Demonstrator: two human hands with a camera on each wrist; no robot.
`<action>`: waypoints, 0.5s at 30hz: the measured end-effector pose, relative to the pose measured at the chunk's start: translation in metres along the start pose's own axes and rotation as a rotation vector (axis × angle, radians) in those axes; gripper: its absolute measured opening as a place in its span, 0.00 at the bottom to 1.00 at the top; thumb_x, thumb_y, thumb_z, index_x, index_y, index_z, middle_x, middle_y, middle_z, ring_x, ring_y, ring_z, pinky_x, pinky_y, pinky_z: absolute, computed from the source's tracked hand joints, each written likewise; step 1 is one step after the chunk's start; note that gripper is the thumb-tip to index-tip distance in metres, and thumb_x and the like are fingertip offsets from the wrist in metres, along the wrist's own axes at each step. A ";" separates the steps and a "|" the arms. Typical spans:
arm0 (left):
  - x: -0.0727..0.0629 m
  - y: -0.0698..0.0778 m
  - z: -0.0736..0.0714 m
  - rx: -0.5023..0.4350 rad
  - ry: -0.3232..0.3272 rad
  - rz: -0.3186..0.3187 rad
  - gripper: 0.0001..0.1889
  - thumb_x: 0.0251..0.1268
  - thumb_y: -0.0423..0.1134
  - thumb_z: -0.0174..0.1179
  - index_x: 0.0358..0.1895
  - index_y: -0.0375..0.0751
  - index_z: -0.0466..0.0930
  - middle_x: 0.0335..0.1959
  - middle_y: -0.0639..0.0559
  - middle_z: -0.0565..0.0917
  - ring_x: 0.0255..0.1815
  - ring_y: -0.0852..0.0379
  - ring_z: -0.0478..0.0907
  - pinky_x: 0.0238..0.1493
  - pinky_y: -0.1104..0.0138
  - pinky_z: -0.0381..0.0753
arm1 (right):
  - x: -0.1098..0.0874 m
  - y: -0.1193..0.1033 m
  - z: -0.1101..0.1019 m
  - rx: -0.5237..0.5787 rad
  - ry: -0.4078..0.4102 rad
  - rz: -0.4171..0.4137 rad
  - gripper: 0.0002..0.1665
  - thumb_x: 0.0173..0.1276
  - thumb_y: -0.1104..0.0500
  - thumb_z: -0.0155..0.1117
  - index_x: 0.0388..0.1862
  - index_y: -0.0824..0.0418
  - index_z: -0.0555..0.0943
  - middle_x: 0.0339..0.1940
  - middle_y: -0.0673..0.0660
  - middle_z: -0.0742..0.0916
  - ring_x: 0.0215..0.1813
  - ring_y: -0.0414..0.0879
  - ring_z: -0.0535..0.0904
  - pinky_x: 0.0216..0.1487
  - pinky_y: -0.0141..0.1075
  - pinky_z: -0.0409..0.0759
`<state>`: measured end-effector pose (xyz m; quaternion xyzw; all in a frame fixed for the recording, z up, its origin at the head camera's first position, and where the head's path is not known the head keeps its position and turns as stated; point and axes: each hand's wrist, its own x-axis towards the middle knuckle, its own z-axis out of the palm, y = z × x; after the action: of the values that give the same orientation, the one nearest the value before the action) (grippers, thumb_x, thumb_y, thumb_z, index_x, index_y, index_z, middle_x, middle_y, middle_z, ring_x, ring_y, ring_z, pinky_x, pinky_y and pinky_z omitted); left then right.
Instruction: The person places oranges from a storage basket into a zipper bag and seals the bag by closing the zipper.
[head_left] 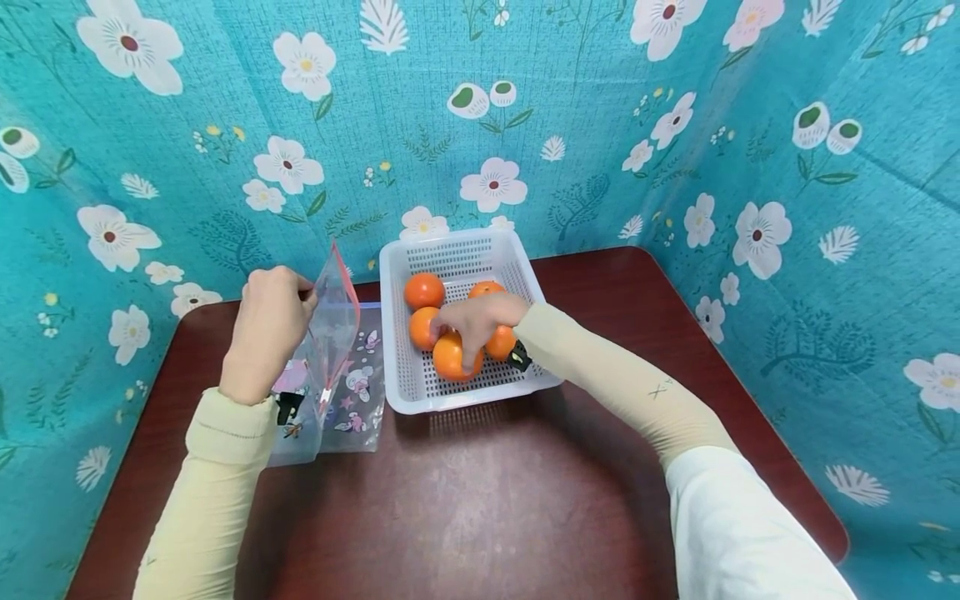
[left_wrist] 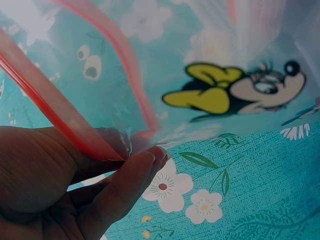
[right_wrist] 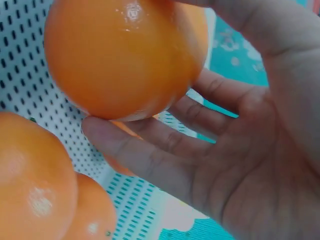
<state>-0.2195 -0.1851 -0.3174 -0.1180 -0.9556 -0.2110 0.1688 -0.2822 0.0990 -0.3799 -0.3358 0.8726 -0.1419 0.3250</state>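
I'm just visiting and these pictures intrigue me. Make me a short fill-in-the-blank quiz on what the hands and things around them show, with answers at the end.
1. The left hand pinches a clear bag whose printed character wears a ____ bow.
2. The right hand holds a round fruit whose colour is ____.
3. In the head view, the white basket stands to the ____ of the bag.
4. The backdrop cloth has mostly ____ flowers.

Missing words: yellow; orange; right; white.
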 end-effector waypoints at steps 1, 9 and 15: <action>0.000 0.000 0.000 0.000 0.002 0.000 0.10 0.69 0.29 0.62 0.33 0.25 0.89 0.24 0.31 0.85 0.22 0.41 0.79 0.26 0.51 0.78 | -0.001 -0.001 -0.002 -0.003 0.003 -0.007 0.42 0.51 0.58 0.82 0.65 0.51 0.74 0.59 0.48 0.77 0.61 0.46 0.71 0.60 0.39 0.76; 0.000 0.000 0.002 -0.001 0.012 0.005 0.11 0.69 0.28 0.62 0.29 0.25 0.88 0.20 0.34 0.83 0.20 0.43 0.77 0.24 0.55 0.75 | -0.007 -0.005 -0.013 -0.066 0.057 -0.073 0.45 0.50 0.57 0.81 0.69 0.50 0.73 0.60 0.48 0.76 0.59 0.45 0.71 0.57 0.40 0.75; -0.002 0.001 0.000 -0.009 0.012 -0.002 0.10 0.68 0.28 0.62 0.30 0.24 0.88 0.22 0.33 0.84 0.20 0.43 0.77 0.23 0.55 0.75 | -0.007 -0.006 -0.014 -0.047 0.087 -0.130 0.43 0.51 0.56 0.80 0.66 0.51 0.73 0.57 0.47 0.77 0.58 0.44 0.72 0.56 0.39 0.76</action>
<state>-0.2170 -0.1847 -0.3178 -0.1165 -0.9537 -0.2161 0.1737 -0.2845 0.0993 -0.3638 -0.3928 0.8654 -0.1569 0.2687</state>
